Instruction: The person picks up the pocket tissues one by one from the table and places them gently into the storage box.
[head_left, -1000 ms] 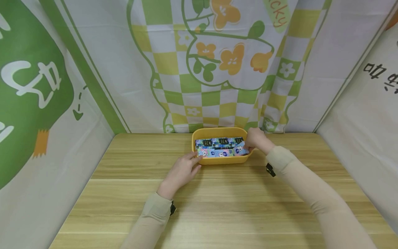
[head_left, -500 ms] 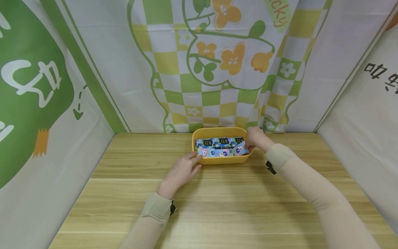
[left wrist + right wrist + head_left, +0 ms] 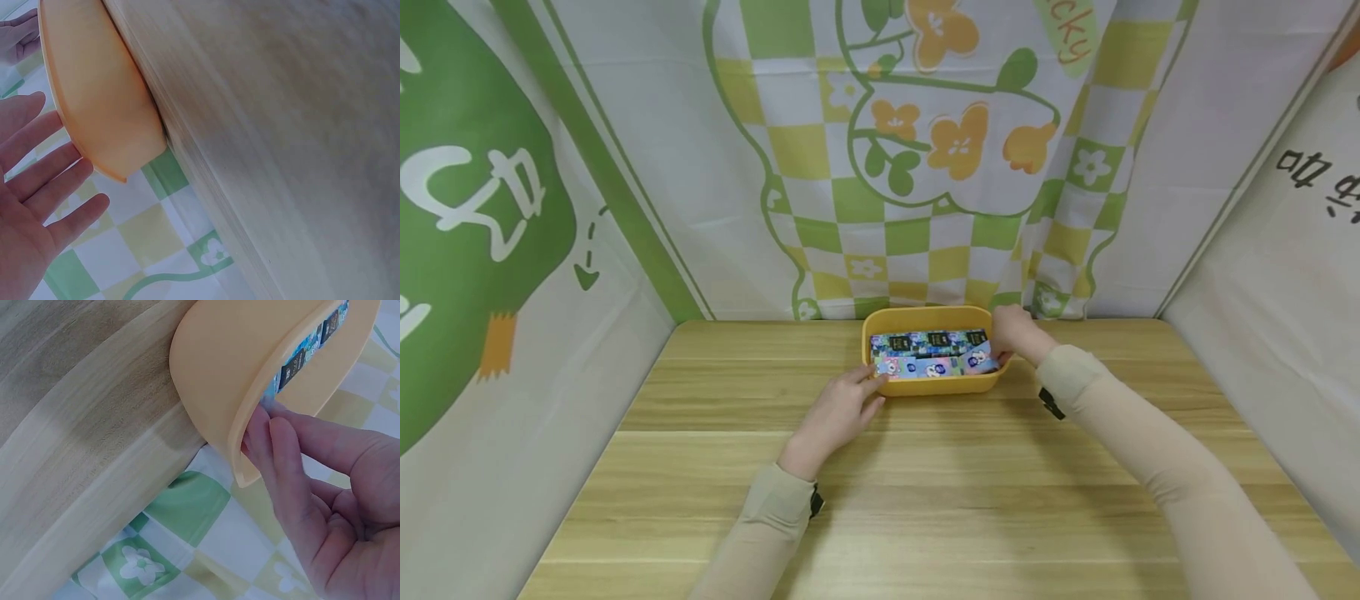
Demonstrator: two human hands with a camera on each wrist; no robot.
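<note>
A yellow plastic bin stands at the back of the table with small printed packs in two rows. The back row has dark blue packs with black labels; the front row has pastel packs with cartoon prints. My right hand reaches over the bin's right end, thumb and fingers pinching the end of a light-blue pack that lies slanted. In the right wrist view its fingertips are just inside the rim. My left hand touches the front left rim, its fingers extended and spread against the bin wall.
The wooden table extends toward me from the bin. Right behind the bin hangs a checkered, flower-printed curtain. Fabric side walls close in the left and right.
</note>
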